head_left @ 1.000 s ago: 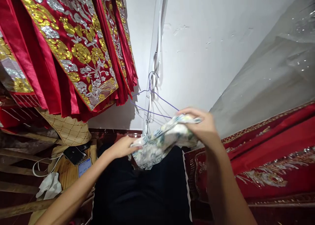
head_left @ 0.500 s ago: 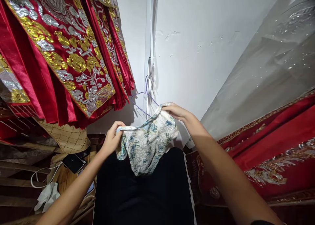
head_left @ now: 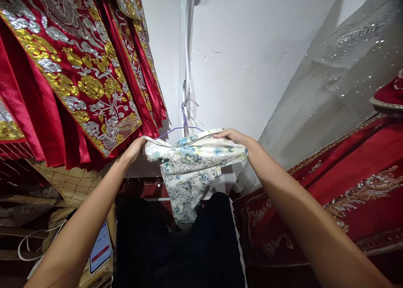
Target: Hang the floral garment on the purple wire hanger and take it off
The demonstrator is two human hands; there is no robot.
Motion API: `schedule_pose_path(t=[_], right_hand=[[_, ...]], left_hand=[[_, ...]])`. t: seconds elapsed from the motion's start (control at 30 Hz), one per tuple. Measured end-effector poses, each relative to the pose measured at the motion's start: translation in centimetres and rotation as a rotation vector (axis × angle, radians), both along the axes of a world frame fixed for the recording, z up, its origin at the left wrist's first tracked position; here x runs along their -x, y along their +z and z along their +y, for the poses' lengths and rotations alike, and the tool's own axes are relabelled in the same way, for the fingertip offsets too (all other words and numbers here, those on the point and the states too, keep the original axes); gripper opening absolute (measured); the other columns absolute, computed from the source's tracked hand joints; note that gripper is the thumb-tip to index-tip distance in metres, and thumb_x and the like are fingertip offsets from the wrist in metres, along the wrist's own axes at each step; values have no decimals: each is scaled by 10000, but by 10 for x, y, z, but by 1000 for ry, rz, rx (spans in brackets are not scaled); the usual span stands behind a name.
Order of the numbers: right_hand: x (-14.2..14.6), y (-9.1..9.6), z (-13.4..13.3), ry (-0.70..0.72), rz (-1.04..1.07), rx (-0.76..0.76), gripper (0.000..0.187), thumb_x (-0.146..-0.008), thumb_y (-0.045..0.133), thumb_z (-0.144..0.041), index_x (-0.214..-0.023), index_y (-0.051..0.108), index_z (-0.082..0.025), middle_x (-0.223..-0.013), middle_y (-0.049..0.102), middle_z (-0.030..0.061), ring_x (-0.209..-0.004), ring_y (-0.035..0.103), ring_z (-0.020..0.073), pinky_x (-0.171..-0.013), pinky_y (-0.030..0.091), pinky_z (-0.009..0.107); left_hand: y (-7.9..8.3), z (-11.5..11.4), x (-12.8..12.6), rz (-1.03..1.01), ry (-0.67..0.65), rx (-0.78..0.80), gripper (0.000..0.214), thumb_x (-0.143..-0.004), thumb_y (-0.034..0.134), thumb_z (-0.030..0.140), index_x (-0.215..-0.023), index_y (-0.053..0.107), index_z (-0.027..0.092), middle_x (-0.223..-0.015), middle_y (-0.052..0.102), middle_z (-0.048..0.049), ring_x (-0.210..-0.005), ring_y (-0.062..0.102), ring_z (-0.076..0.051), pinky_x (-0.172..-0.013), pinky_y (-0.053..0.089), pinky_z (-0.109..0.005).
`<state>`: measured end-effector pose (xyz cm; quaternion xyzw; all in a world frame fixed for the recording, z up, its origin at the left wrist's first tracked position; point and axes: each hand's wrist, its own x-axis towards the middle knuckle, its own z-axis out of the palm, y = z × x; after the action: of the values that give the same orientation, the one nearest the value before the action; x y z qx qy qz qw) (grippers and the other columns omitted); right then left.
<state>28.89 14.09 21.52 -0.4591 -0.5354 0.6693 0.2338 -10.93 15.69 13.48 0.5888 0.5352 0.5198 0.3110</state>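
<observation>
A white garment [head_left: 189, 166] with a blue and green floral print hangs stretched between my two hands in front of the white wall. My left hand [head_left: 134, 148] grips its left end, fingers closed on the cloth. My right hand [head_left: 232, 136] holds its right top edge with fingers curled over it. A purple wire hanger [head_left: 183, 121] hangs on the wall just behind the garment's upper edge, partly hidden by it. The garment's lower part droops toward my dark-clothed legs.
Red robes [head_left: 78, 78] with gold and silver embroidery hang at the left. More red embroidered cloth [head_left: 346, 195] lies at the right under a sheer grey sequinned fabric [head_left: 340, 82]. A phone [head_left: 100, 248] with a lit screen, a white cable and woven baskets sit at lower left.
Both hands have risen and moved apart, spreading the bunched garment out wide and lifting it up to the hanger's level. My view has tilted upward slightly.
</observation>
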Motion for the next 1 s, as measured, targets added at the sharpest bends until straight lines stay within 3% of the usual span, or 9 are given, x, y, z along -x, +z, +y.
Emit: schedule_pose_path(t=[0.13,0.27,0.47,0.53,0.67,0.73,0.8,0.93,1.0], right_hand=[[-14,-16,0,4,-123,-292,351,-679,810,-451,-883,733,-176,-818,725,83,-735,680,227,-656,559,370],[-35,-35,0,-131,-262,-455,366,-615,856,-473,-654,645,-177,-591,580,-13,-536,534,124,-535,463,271],[-16,-9,-14,-460,222,-681,554,-744,643,-717,-908,686,-189,-860,693,78,-818,662,229,-709,522,350],[-1,9,-32,-383,244,-702,672,-812,463,-798,-1003,695,-197,-909,710,96,-927,671,260,-768,528,392],[23,19,-73,162,7,-625,705,-860,410,-768,-1048,719,-163,-956,724,118,-991,670,271,-850,521,418],[36,4,-83,262,-160,-744,557,-868,544,-644,-1129,699,-177,-1070,712,119,-1036,655,271,-926,500,434],[54,-22,-84,164,-328,-962,568,-833,661,-508,-1315,594,-214,-1296,621,128,-1189,580,293,-1033,437,471],[97,-73,-79,38,-582,-1331,1062,-692,762,-310,-1571,171,-234,-1612,208,136,-1472,198,357,-1191,186,561],[110,-86,-79,7,-620,-1439,1045,-665,718,-220,-1560,180,-195,-1567,283,161,-1438,251,368,-1186,187,561]], left_hand=[[11,5,-4,27,-55,51,411,-771,633,565,-708,594,162,-610,598,-23,-568,519,-153,-553,399,-251],[15,-3,-1,95,-2,70,515,-740,665,640,-563,500,185,-477,421,38,-462,341,-109,-477,241,-250],[40,-28,-32,360,-51,-169,510,-877,499,632,-698,615,169,-603,532,8,-587,451,-145,-569,311,-260],[47,-35,-42,401,-1,-260,430,-862,564,580,-787,655,166,-671,591,1,-640,493,-154,-614,344,-259],[47,-44,-48,173,81,-424,414,-925,489,539,-808,645,174,-687,570,-4,-653,500,-142,-645,384,-250],[44,-49,-54,-40,123,-492,476,-945,423,579,-803,636,179,-702,566,-16,-662,513,-139,-653,404,-247],[44,-57,-68,-290,105,-496,556,-953,343,626,-770,619,179,-683,549,-22,-637,514,-132,-636,414,-247],[55,-81,-109,-632,-249,-227,562,-945,313,634,-732,570,182,-621,502,-5,-502,459,-106,-544,410,-254],[61,-90,-122,-635,-414,-104,425,-918,449,560,-804,598,179,-686,564,-18,-553,531,-114,-598,466,-272]])
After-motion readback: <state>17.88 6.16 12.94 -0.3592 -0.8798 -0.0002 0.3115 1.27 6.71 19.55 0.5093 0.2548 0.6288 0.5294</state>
